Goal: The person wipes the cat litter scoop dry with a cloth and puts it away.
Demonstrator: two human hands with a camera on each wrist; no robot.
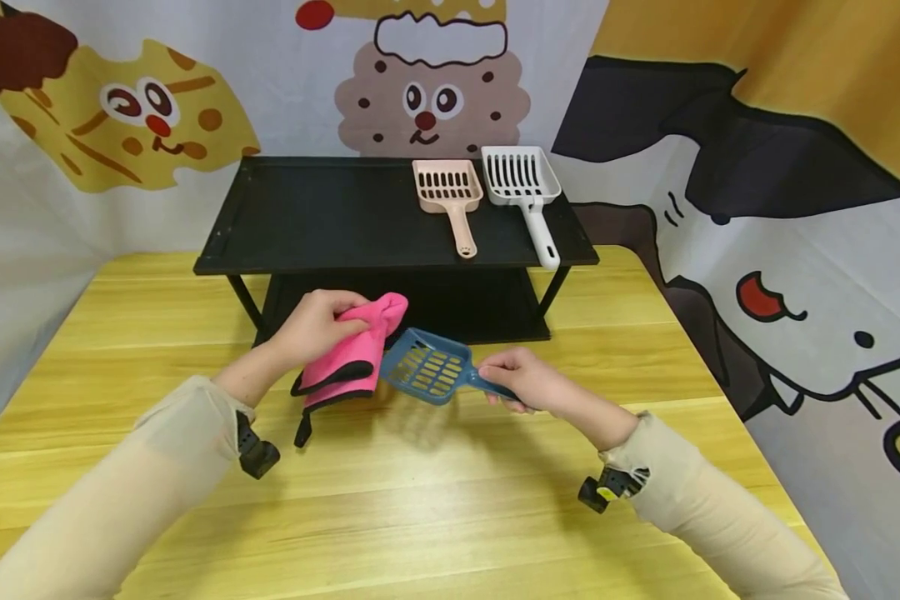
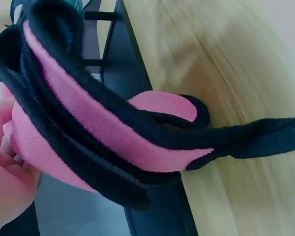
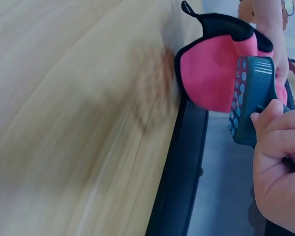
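Note:
In the head view my left hand [image 1: 321, 323] pinches a folded pink cloth [image 1: 352, 354] with black edging. A short black loop hangs from the cloth's lower corner. My right hand [image 1: 521, 379] grips the handle of a blue slotted litter scoop [image 1: 429, 367], held above the table. The scoop's far edge is right beside the cloth; whether they touch I cannot tell. In the left wrist view the cloth's dark-edged folds [image 2: 103, 118] spread out from my fingers. The right wrist view shows the scoop [image 3: 255, 101] side-on, with the cloth behind it.
A black two-tier rack [image 1: 322, 217] stands at the back of the wooden table [image 1: 420, 517]. On its top lie a pink litter scoop [image 1: 450, 187] and a white litter scoop [image 1: 525, 179], handles toward me. A cartoon-printed curtain [image 1: 285, 83] hangs behind.

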